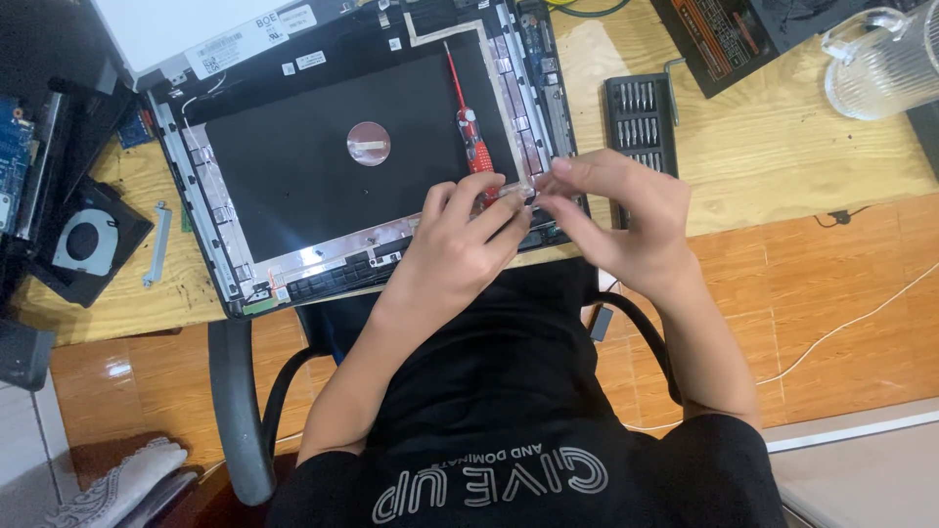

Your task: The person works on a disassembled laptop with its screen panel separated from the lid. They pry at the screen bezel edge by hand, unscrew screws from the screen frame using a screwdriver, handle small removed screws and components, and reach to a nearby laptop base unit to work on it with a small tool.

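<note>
Both hands meet at the near right corner of the opened laptop lid [333, 166]: left hand [460, 230] and right hand [611, 210] each pinch a small clear strip [516, 190], steadying it beside the red screwdriver [471, 132].

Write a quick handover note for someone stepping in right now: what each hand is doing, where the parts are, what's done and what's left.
Left hand and right hand: fingertips together on a small clear part at the near right corner of the opened laptop lid.
Red screwdriver lies on the lid, unheld.
Bit set sits open to the right, on the wooden table.
Fan and a metal bracket are already out, at the left.
Left: nothing here shows which steps remain.
</note>
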